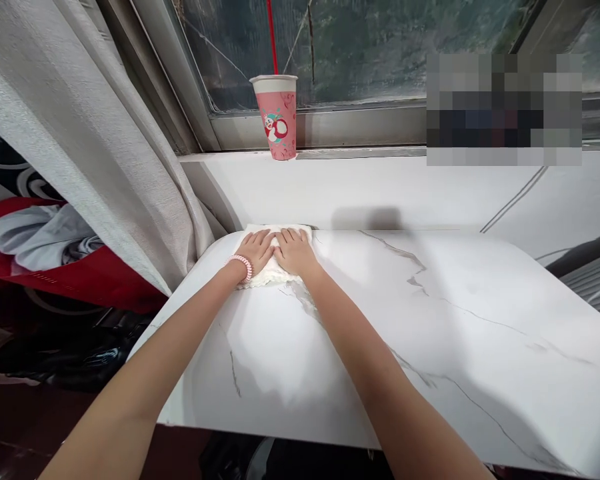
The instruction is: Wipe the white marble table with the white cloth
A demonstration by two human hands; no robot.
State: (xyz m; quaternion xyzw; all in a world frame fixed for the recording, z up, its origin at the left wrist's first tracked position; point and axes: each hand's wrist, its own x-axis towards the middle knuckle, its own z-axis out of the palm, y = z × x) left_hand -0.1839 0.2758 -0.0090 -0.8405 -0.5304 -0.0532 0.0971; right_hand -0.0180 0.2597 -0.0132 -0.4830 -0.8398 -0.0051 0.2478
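Observation:
A cream-white cloth [270, 275] lies spread at the far edge of the white marble-patterned table [380, 320], close to the wall. My left hand [255, 251], with a pink coiled band [245, 265] at the wrist, rests flat on the cloth with fingers stretched forward. Beside it, my right hand [294, 251] also presses flat on the cloth. The fingers of both hands are extended, and the two hands nearly touch. Part of the cloth is hidden under them.
On the window sill above stands a pink paper cup [276, 123] with a red straw. A grey curtain [95, 120] hangs at the left, by a red bag [80, 277] holding grey fabric. Past the table's right end is a grey ridged object [595, 287]. One patch is pixelated.

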